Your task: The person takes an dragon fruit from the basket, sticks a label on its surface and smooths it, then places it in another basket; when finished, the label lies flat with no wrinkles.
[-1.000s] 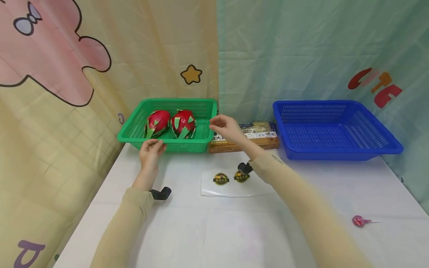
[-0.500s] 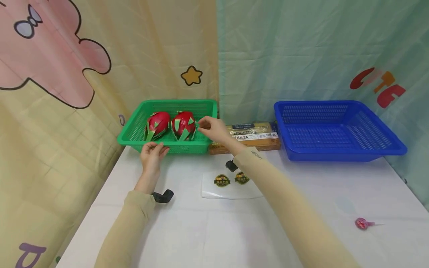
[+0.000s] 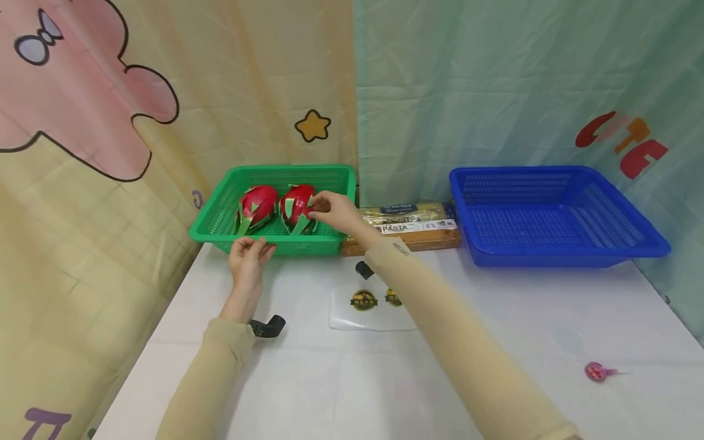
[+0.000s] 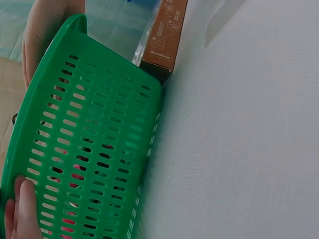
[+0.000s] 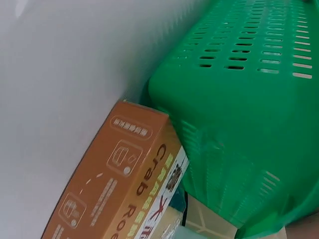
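Where the white table [image 3: 352, 391] is lying nearest: two beige sleeves are crossing it, the left sleeve [image 3: 214, 373] at 8 o'clock and the right sleeve [image 3: 478, 348] at 4, the plastic sheet [image 3: 379, 318] marking the dial's centre and 12 pointing away.
Sweet: a pink wrapped sweet [image 3: 596, 371] on a thin stick is resting between 3 and 4 o'clock.
Sheet: it is lying flat and showing two round emblems [image 3: 364, 300], the right sleeve partly covering one.
Left hand: between 9 and 10 o'clock, the left hand [image 3: 247, 264] is resting bent fingers at the near rim of the green basket [image 3: 308, 246]; whether it is pinching that rim, I cannot tell.
Box: a brown box [image 3: 409, 242] is sitting at 1 o'clock, its left end just beside the green basket.
Packet: a yellow packet [image 3: 404, 214] is lying along the box's far side.
Blue basket: the blue basket [image 3: 550, 258] is standing at 2 o'clock.
Green basket: between 10 and 11 o'clock, it is holding the left dragon fruit [image 3: 261, 201] and the right dragon fruit [image 3: 299, 201] side by side.
Right hand: between 11 and 12, the right hand [image 3: 340, 212] is curving thumb and fingers with a narrow gap, tips just beside the right dragon fruit; contact I cannot tell.
Curtains: a yellow curtain [image 3: 236, 79] is hanging farthest toward 11, a green curtain [image 3: 467, 91] toward 1.
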The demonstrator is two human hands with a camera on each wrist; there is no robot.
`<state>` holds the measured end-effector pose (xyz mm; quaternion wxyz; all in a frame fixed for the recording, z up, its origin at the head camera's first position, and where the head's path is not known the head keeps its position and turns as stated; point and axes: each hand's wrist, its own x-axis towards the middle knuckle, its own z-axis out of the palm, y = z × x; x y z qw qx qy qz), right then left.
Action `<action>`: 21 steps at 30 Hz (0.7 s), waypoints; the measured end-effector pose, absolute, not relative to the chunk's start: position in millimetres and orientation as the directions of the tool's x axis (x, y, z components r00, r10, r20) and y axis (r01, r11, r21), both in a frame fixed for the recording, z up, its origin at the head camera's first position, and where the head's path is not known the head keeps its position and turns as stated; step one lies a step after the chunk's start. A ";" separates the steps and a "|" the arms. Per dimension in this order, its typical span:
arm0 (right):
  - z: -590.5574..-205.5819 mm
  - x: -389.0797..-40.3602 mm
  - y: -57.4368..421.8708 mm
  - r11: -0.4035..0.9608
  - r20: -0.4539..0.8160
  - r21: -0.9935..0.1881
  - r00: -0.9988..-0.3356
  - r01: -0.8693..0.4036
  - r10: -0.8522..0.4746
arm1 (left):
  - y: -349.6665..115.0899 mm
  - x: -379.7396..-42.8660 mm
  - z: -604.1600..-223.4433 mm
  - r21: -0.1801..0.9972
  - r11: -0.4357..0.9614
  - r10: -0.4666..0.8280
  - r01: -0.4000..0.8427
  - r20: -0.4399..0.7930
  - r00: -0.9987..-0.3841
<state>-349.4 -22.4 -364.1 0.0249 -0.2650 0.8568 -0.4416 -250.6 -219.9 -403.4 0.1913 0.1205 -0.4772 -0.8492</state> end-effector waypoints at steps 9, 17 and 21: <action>-365.6 -355.4 -42.6 0.534 0.152 -0.706 -0.836 -0.464 -0.527 | -217.4 -251.4 -405.4 0.860 -0.455 -0.459 0.231 -0.004 -0.888; -365.0 -360.0 -49.3 0.574 0.096 -0.688 -0.840 -0.444 -0.535 | -218.1 -250.9 -406.4 0.866 -0.440 -0.464 0.236 0.006 -0.886; -363.5 -362.1 -49.5 0.602 0.038 -0.665 -0.826 -0.441 -0.562 | -217.5 -250.7 -407.3 0.874 -0.424 -0.464 0.236 0.014 -0.886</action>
